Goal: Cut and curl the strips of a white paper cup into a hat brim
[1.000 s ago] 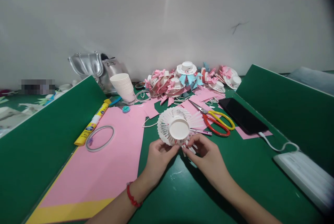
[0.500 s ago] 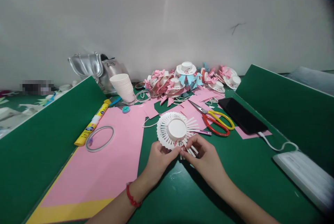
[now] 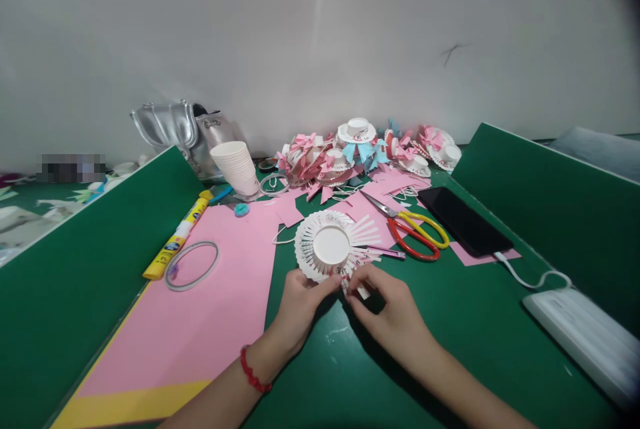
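Cut paper cup: left of the scissors, round centre uppermost, strips splayed around it.
Left hand: nearer the wearer than the scissors and off to their left — thumb and fingers clamped on the cup's near edge.
Right hand: just on the wearer's side of the scissors, thumb and forefinger pinching strip ends.
Scalloped edge: seemingly done along the cup's far and left sides.
Loose strips: apparently the part left, on the side facing the scissors.
Hat-like pieces: heaped beyond the scissors — finished, by their look, with pink or blue paper.
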